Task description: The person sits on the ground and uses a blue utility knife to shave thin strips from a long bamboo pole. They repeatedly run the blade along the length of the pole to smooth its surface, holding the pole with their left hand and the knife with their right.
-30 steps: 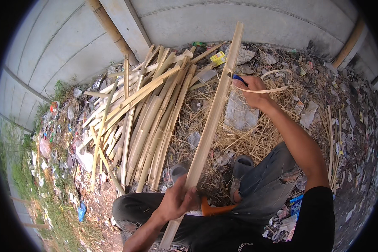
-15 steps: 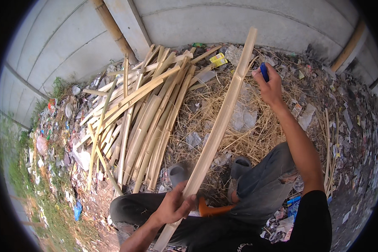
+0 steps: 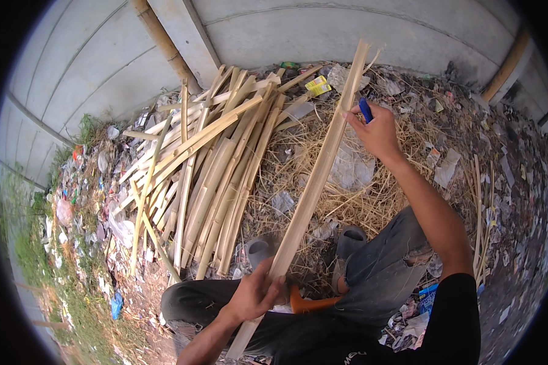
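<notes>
A long split bamboo strip (image 3: 315,182) slants up and away from my lap, its hollow inner side facing me. My left hand (image 3: 254,293) is closed around its lower part, above my left thigh. Up near the far end, my right hand (image 3: 376,131) grips a blue-handled tool (image 3: 365,110), with its fingertips at the strip's right edge. The working end of that tool is hidden. A thin sliver (image 3: 373,59) stands out from the strip's right edge close to its tip.
A heap of split bamboo strips (image 3: 216,182) lies at the left. Bamboo shavings (image 3: 359,188) and litter cover the ground ahead. An orange curved object (image 3: 310,303) rests between my legs. Behind stands a grey concrete wall (image 3: 323,30) with a bamboo pole (image 3: 167,48).
My right hand has moved left and slightly nearer with the blue-handled tool, coming against the strip's edge. The thin sliver now sticks out farther near the strip's tip. My left hand keeps its hold.
</notes>
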A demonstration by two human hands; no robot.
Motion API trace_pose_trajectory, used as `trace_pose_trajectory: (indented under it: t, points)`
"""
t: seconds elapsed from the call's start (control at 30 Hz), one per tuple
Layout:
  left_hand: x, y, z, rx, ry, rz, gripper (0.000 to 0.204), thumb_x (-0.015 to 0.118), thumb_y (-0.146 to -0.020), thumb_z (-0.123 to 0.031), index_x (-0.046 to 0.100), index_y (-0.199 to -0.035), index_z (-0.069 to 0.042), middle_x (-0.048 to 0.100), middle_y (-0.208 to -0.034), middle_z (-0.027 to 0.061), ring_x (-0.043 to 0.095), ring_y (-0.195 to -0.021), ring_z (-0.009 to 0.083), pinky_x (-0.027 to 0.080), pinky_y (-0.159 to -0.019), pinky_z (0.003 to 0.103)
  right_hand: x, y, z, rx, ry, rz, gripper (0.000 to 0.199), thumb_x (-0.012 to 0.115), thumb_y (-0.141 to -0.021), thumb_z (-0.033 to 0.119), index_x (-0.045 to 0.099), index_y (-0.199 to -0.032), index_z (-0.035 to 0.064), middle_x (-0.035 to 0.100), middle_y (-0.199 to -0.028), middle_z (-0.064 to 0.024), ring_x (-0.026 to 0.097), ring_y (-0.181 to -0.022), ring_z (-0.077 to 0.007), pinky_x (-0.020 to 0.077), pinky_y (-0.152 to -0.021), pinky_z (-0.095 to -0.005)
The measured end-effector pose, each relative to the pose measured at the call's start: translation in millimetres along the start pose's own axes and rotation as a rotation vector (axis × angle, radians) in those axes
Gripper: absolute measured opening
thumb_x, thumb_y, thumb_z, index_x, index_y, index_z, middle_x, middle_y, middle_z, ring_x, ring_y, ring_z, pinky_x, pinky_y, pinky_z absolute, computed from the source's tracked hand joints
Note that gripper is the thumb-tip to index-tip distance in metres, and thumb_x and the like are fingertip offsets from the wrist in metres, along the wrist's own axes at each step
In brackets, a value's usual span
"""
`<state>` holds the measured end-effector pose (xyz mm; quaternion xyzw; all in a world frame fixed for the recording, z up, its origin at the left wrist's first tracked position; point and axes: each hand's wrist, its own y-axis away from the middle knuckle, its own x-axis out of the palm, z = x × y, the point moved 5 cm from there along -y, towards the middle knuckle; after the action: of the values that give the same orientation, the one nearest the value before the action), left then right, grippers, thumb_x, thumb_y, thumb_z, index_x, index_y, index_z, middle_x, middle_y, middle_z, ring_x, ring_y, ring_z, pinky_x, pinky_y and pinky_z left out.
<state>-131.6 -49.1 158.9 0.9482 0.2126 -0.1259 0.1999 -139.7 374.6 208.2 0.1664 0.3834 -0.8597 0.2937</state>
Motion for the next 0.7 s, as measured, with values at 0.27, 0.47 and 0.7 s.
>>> trace_pose_trajectory:
  t: [0.27,0.47,0.7]
  points:
    - [4.2,-0.6,-18.5,-0.094,0.436,0.114,0.056,0.070,-0.100,-0.020,0.043,-0.145,0.000,0.067,-0.081,0.0054,0.066,-0.064,0.0111,0.052,-0.049,0.025,9.1,-0.3,-52.8,0.511,-0.988,0.236,0.037,0.064,-0.104,0.036,0.062,-0.086,0.0034,0.048,-0.064,0.0021,0.041,-0.056,-0.0130,0.0359,-0.055,-0.0321]
    - [0.7,-2.8,-15.8,-0.127,0.578,0.138,0.058,0.070,-0.100,-0.017,0.038,-0.146,0.001,0.063,-0.082,0.0063,0.063,-0.061,0.0102,0.049,-0.043,0.023,-19.5,-4.9,-13.3,0.284,-0.153,0.084,0.045,0.058,-0.105,0.045,0.060,-0.086,0.0037,0.048,-0.068,0.0003,0.046,-0.066,-0.0158,0.0394,-0.064,-0.0346]
    - [-4.0,-7.8,-26.4,-0.059,0.576,0.105,0.055,0.067,-0.101,-0.011,0.036,-0.146,0.002,0.061,-0.079,0.0052,0.059,-0.055,0.0100,0.046,-0.043,0.023,22.1,42.8,56.0,0.115,0.034,0.809,0.050,0.053,-0.105,0.047,0.066,-0.088,0.0025,0.059,-0.066,-0.0173,0.059,-0.062,-0.0367,0.0455,-0.064,-0.0489]
